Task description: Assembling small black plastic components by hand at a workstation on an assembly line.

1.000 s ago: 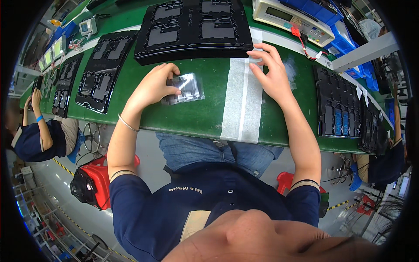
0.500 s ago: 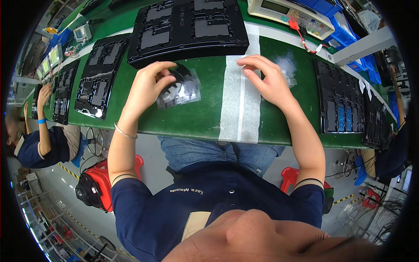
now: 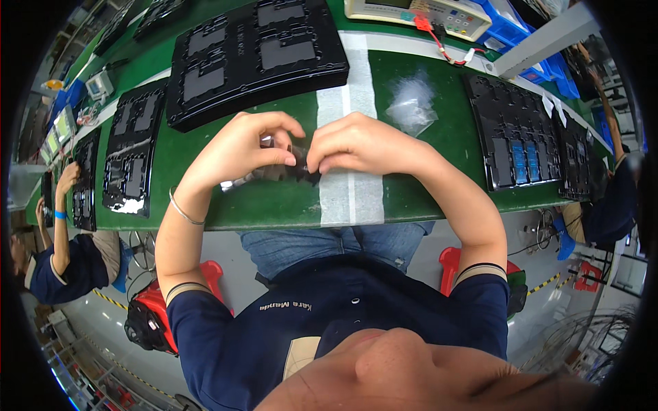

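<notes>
Low over the green bench, my left hand curls round a clear plastic sheet with dark pieces. Its thumb and forefinger are bent, with a gap between their tips; the lower fingers are hidden. Close by on the right, my right hand has its fingers pressed together at the sheet's right edge. What sits between those fingertips is hidden. Beyond both hands stands a stack of black moulded trays with grey rectangular recesses. A crumpled heap of clear film lies past my right wrist.
A white strip crosses the green bench. More black trays lie left and right, the right one holding blue pieces. A bench meter with red leads and blue bins stand behind. A co-worker works at far left.
My right hand has moved left and closed its fingers beside the sheet in my left hand. The sheet has tilted and come lower. The whole view has shifted slightly.
</notes>
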`<state>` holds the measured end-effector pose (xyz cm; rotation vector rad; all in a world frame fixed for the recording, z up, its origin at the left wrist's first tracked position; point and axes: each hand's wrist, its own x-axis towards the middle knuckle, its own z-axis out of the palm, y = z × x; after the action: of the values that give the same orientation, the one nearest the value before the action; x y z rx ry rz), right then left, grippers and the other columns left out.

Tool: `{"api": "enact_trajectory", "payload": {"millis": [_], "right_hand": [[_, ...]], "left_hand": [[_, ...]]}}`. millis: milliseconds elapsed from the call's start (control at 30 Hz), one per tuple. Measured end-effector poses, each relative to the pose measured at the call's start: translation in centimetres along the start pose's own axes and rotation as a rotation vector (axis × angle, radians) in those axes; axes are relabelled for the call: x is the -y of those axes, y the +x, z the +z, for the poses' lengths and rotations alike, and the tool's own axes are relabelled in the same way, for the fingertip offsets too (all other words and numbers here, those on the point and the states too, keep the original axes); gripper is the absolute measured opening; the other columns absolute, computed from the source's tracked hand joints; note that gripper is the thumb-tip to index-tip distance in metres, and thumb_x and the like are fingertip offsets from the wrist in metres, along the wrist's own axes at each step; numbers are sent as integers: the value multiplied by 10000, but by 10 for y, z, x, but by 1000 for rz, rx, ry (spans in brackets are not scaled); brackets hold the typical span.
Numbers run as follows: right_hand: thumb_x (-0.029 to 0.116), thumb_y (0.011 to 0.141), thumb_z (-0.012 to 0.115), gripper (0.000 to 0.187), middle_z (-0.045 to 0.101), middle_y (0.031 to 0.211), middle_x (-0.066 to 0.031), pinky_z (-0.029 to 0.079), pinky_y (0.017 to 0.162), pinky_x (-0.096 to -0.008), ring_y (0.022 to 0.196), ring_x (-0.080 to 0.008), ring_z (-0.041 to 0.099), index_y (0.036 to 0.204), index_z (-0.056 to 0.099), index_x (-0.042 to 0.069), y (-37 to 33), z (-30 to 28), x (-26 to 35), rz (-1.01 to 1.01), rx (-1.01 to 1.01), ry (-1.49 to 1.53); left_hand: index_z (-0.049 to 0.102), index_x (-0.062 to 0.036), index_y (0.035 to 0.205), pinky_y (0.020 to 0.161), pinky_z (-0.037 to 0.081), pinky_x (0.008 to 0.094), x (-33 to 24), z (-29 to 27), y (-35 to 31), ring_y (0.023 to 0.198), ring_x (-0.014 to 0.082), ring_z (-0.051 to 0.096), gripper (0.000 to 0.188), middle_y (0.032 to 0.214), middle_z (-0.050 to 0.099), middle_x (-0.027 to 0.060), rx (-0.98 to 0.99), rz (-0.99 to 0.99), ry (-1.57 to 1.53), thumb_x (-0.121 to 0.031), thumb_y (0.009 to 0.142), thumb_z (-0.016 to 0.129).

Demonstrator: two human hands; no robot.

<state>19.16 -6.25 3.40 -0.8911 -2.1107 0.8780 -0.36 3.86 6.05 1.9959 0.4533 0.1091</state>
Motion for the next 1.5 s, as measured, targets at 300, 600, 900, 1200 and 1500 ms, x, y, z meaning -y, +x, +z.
{"api": "enact_trajectory", "payload": {"millis": [300,600,900,1200,1500], "right_hand": [[67,796,575,79,616,753,-49,466,662,-270,699,-131,593,831,572,-4,-50,-47,-15,375,-25,307],[136,694,677,183,540,840,-68,434,754,-362,845,-262,516,810,558,60,-78,-59,-40,638,-395,-772],[147,721,658,212,481,956,-83,412,835,-360,944,-266,478,896,565,72,-73,-50,-41,497,-591,-658],[141,777,606,184,566,962,-58,452,713,-280,850,-173,570,928,591,37,-46,-44,-28,400,-609,-261],[177,757,658,168,597,646,-83,439,541,-279,570,-153,571,835,626,31,-11,-16,12,372,-353,-80]], "left_hand": [[620,-23,932,640,459,263,22,34,30,672,147,572,260,761,609,81,41,-1,110,-77,693,705],[613,-58,971,829,402,381,34,-29,68,926,295,475,236,982,505,119,-698,281,808,-151,755,640],[578,-49,1003,864,397,334,47,-75,93,985,232,492,333,940,534,91,-497,-156,744,-248,758,682],[603,-11,968,587,432,193,44,-49,75,639,56,506,256,727,591,5,-819,237,206,-118,755,695],[536,6,1038,621,472,201,12,42,20,743,64,554,251,846,589,38,-517,324,-414,-29,805,621]]}}
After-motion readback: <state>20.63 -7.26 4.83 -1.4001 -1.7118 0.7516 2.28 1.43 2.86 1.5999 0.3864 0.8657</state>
